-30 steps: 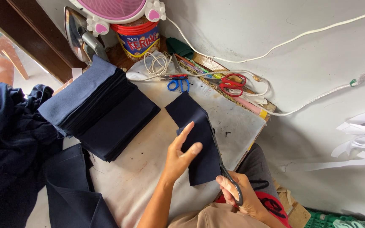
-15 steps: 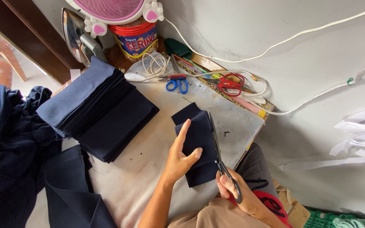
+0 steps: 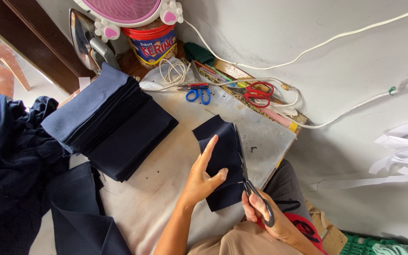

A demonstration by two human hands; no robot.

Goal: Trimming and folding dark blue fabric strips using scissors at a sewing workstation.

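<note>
At the far edge of the desk (image 3: pixel 166 189), against the wall, stands a round tub (image 3: pixel 153 43) with a red rim and a blue-and-yellow printed label; I leave its lettering unread. A pink and white plastic object (image 3: pixel 128 12) sits on top of it, and a metal iron (image 3: pixel 87 40) leans just to its left. Beside the tub lie a coil of white cord (image 3: pixel 172 73), blue-handled scissors (image 3: pixel 199 92) and red-handled scissors (image 3: pixel 257 92). A stack of folded navy cloth pieces (image 3: pixel 105 123) covers the left part of the desk, with more dark fabric (image 3: pixel 10 160) heaped beyond its edge.

The dark navy fabric piece (image 3: pixel 220 160) lies flat near the desk's right front corner. The left hand (image 3: pixel 204 177) rests on it palm down, the forefinger stretched straight along the cloth and the thumb spread to the side, pinning it rather than gripping it. The right hand (image 3: pixel 260 212) is closed around the loops of black-handled shears (image 3: pixel 244 165), whose blades run along the right edge of the fabric piece, pointing away from the person. The forearms come in from the bottom of the view.
</note>
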